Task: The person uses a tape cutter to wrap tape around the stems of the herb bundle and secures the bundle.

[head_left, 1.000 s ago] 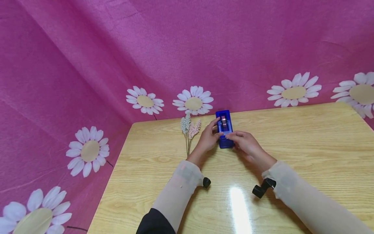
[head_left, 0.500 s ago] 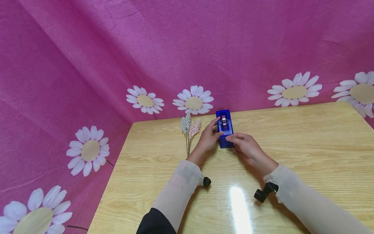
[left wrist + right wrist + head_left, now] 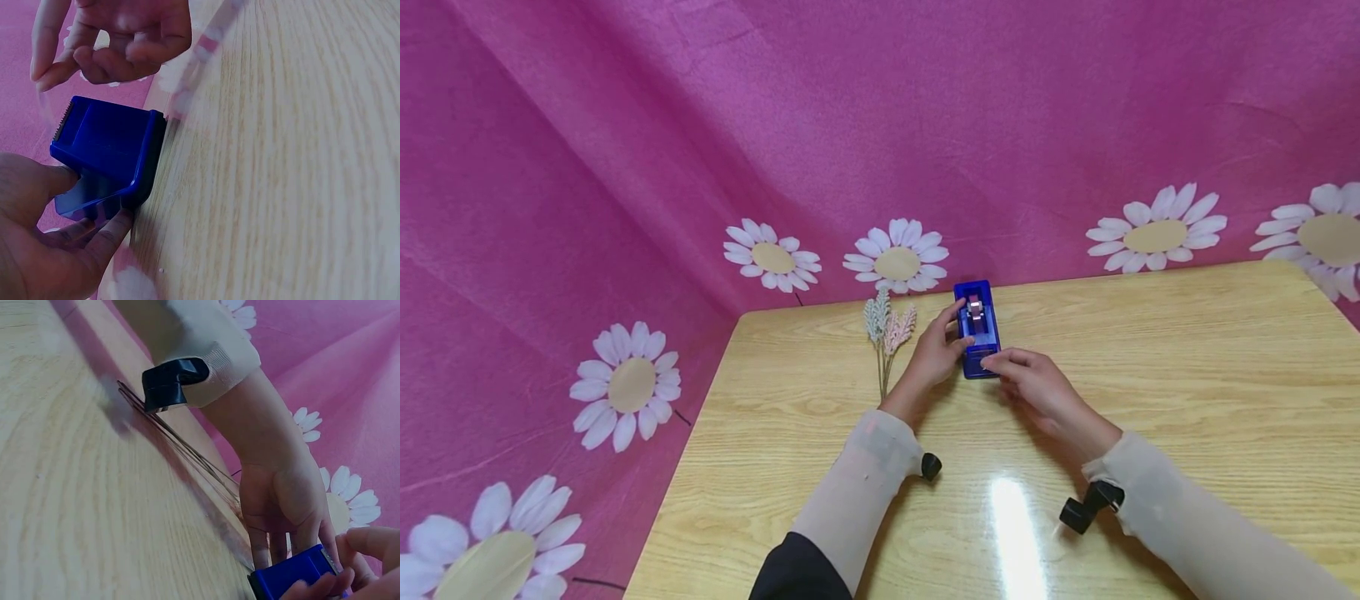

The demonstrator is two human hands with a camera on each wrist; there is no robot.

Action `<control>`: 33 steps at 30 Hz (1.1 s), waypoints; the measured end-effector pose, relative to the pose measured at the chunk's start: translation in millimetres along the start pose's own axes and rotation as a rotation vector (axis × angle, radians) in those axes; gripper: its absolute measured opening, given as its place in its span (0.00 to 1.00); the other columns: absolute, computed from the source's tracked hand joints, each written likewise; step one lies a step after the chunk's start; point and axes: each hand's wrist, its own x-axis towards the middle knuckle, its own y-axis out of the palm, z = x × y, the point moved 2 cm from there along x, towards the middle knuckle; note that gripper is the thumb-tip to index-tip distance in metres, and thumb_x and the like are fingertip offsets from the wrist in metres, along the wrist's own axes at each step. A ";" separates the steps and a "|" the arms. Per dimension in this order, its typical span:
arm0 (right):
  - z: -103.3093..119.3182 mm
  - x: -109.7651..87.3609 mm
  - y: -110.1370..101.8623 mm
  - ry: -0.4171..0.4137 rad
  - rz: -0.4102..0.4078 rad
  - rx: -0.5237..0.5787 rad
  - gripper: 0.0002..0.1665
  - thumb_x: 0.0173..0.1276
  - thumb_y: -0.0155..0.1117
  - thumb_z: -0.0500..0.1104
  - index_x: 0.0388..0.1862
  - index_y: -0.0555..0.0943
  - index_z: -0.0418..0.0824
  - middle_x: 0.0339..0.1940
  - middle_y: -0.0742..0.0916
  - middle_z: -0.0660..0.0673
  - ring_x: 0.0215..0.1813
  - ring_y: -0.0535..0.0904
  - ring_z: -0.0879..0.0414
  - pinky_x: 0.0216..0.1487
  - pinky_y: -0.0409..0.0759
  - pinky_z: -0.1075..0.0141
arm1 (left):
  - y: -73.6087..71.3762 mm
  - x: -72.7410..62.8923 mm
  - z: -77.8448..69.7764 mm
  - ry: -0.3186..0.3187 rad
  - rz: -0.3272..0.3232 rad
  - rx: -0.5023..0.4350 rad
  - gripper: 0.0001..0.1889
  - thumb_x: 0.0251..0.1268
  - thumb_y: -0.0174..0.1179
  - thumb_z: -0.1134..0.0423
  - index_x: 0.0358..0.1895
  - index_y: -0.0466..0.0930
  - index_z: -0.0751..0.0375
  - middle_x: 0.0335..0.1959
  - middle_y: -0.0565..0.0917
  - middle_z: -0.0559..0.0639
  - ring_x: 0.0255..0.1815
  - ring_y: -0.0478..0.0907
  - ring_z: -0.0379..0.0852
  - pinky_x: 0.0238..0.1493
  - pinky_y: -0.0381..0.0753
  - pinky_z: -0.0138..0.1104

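Drawing tape (image 3: 45, 112): likely the step; right hand (image 3: 1043, 390) pinches its end.
Tape dispenser (image 3: 982, 340): on bench (image 3: 1150, 350) at twelve o'clock, gripped by left hand (image 3: 932, 356) from eight o'clock.
Toothed edge (image 3: 63, 121): next move probably calls for tearing here.

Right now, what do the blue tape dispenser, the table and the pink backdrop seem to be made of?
Tape dispenser: probably hard, glossy plastic, from its smooth, shiny blue body.
Table: wood or wood-look laminate, glossy; grain shows and light glares off it, but I can't tell which.
Backdrop: seemingly fabric, matte, judging by its soft folds.
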 end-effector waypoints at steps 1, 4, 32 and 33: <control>-0.3 -1.2 -0.1 0.000 0.004 0.005 0.08 0.77 0.64 0.45 0.42 0.85 0.41 0.36 0.85 0.52 0.34 0.74 0.60 0.39 0.78 0.67 | 0.0 0.1 0.1 0.000 0.001 -0.003 0.35 0.74 0.59 0.73 0.80 0.63 0.46 0.75 0.71 0.60 0.70 0.75 0.60 0.68 0.76 0.44; -0.9 -4.8 0.1 0.002 0.016 0.018 0.09 0.79 0.63 0.45 0.42 0.84 0.41 0.34 0.82 0.53 0.30 0.70 0.61 0.34 0.73 0.69 | -0.2 0.2 0.4 0.014 0.003 -0.010 0.35 0.74 0.59 0.73 0.80 0.63 0.47 0.75 0.71 0.60 0.69 0.76 0.60 0.67 0.77 0.44; -15.4 -28.2 5.1 0.027 0.051 0.037 0.10 0.81 0.59 0.43 0.44 0.83 0.37 0.28 0.77 0.52 0.27 0.65 0.60 0.29 0.67 0.69 | -0.5 -0.6 1.4 0.009 0.015 -0.036 0.35 0.75 0.58 0.74 0.81 0.62 0.46 0.75 0.71 0.59 0.70 0.75 0.59 0.65 0.79 0.43; -15.7 -29.1 5.2 0.028 0.047 0.036 0.10 0.80 0.59 0.43 0.45 0.83 0.37 0.28 0.77 0.52 0.26 0.65 0.60 0.29 0.67 0.69 | -0.4 -0.7 1.3 0.009 0.015 -0.037 0.36 0.75 0.58 0.74 0.81 0.62 0.46 0.76 0.71 0.58 0.70 0.75 0.59 0.65 0.79 0.43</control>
